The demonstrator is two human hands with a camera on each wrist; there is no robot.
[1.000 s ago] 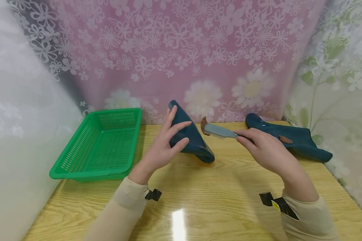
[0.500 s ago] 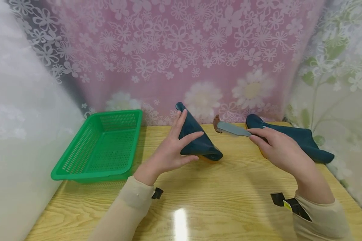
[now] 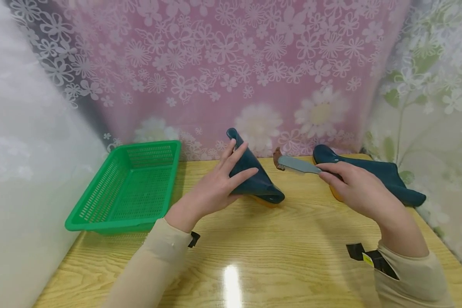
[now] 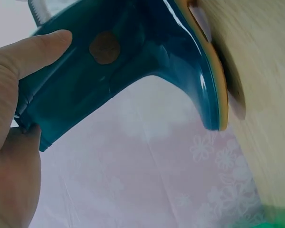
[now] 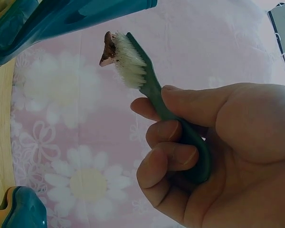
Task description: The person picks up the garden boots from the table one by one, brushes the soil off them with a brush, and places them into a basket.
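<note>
My left hand [image 3: 211,186] grips a dark teal rain boot [image 3: 250,175] by its shaft, fingers spread over it. The boot leans over with its top toward me; in the left wrist view its yellow-orange sole [image 4: 222,95] is by the table. A round brown spot [image 4: 104,47] marks the shaft there. My right hand [image 3: 363,188] holds a brush [image 3: 300,164] by its green handle, thumb and fingers wrapped round it. White bristles [image 5: 130,66] carry a brown lump [image 5: 107,50] at their tips. The brush head is apart from the boot, to its right.
A second teal boot [image 3: 385,173] lies on its side at the back right, partly behind my right hand. A green plastic basket [image 3: 115,225] stands on the left of the wooden table [image 3: 285,256]. A pink flowered curtain [image 3: 200,85] hangs behind.
The left hand and its boot have shifted right. The right hand has drawn the brush right, and now covers the brown patch seen earlier on the second boot. Little differs over the last half second.
</note>
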